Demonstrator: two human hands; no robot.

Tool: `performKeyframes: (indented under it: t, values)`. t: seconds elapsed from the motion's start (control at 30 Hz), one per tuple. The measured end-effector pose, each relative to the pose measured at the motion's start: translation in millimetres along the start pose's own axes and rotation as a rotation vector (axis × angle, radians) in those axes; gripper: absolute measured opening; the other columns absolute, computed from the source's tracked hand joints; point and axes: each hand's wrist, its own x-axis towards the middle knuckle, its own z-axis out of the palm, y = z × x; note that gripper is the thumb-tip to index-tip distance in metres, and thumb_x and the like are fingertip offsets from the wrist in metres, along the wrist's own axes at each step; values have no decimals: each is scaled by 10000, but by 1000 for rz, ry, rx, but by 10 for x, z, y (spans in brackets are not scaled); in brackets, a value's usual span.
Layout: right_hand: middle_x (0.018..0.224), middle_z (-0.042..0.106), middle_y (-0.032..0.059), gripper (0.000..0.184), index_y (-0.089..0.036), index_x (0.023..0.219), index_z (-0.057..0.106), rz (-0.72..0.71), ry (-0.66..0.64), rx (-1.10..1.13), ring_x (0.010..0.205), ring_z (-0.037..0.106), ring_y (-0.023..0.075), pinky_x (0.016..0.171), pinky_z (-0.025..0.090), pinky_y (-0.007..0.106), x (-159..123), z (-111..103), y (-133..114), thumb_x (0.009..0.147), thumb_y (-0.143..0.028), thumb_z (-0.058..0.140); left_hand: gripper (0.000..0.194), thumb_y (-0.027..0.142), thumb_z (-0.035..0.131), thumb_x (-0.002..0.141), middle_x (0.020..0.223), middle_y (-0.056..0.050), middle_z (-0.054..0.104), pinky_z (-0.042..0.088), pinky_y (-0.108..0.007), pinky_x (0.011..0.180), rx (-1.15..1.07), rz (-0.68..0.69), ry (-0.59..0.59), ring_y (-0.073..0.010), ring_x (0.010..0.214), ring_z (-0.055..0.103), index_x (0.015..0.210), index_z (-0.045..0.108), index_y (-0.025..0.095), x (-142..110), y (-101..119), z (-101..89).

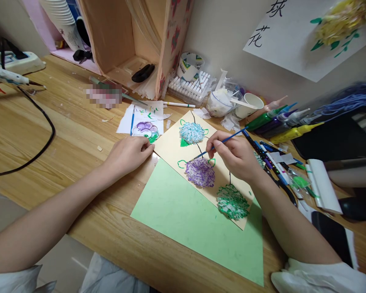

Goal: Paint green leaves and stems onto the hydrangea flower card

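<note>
A: Clock refs from the card centre, 12 = top of view. Where's the paintbrush?
B: In the right hand, pinched pen-style, over the card. Tip by the purple flower, near the leaf outline on its 10 o'clock side. Can't tell if bristles touch.
A: Why that grip?
B: Fine control, I'd guess. Suits thin outlines.
A: Left hand?
B: Resting on the tabletop at the card's 9 o'clock corner, fingers loosely curled. Looks like it steadies the card. Underside hidden, can't tell if it grasps anything.
A: Orientation?
B: Brush long axis 2–8: tip to 8, handle end to 2. Card long axis 10–4, lying flat, overlapping the green sheet, which shows mostly toward 7. Probably angled to suit the right arm.
A: Paint?
B: Flower-shaped palette at 10 o'clock, just beyond the left hand. Purple and green on it. Likely there for short reach.
</note>
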Motion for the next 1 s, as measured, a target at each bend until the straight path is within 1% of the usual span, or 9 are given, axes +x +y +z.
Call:
performKeyframes:
  t: [0.13,0.3,0.37,0.43,0.5,0.67,0.83,1.0]
  values:
    - [685,584,10,310,-200,682,551,-1,2,0,618,548,137,600,412,285,-10,-4,17,932,-245,373,357,449,384,855,781,-45,672,287,-267,539,0,6,10,-204,719,584,707,594,201,-3,4,-2]
    - [675,569,7,292,-215,751,566,-21,153,121,623,544,139,609,425,293,-51,-9,-71,947,-321,377,355,446,384,854,750,-43,656,277,-271,533,-2,15,8,-200,696,571,692,583,200,0,-2,-2]
    - [671,573,6,297,-214,764,568,-39,122,118,624,545,136,620,426,293,-64,1,-121,953,-322,366,359,447,381,852,740,-44,652,281,-273,538,-7,18,5,-198,687,565,693,588,200,4,-8,3]
    - [655,573,5,306,-210,763,561,-59,51,62,618,538,132,626,418,290,-70,19,-152,959,-309,349,364,448,378,849,739,-47,651,290,-276,547,-12,20,9,-199,686,562,699,597,199,6,-14,9]
    - [642,566,5,312,-205,755,551,-74,7,8,609,526,128,620,409,284,-68,38,-160,962,-298,337,367,449,375,846,746,-48,655,300,-276,556,-13,16,10,-203,697,565,707,607,201,6,-16,12]
    - [633,557,0,310,-197,743,535,-104,-18,-48,602,522,121,610,396,268,-52,73,-133,962,-273,329,369,452,372,844,766,-51,665,304,-272,554,-2,11,-2,-206,712,575,718,613,202,4,-5,2]
    - [660,564,8,280,-201,757,530,-129,-46,-132,639,527,133,625,395,272,-41,74,-126,954,-251,338,363,448,375,848,774,-47,673,306,-265,553,7,5,-4,-206,724,586,723,612,203,7,-2,-4]
    - [687,568,22,282,-202,752,517,-155,-36,-135,664,524,143,636,393,282,-45,63,-146,954,-236,322,360,443,375,849,759,-44,667,301,-266,551,15,12,-1,-204,716,585,718,610,205,10,-6,-1]
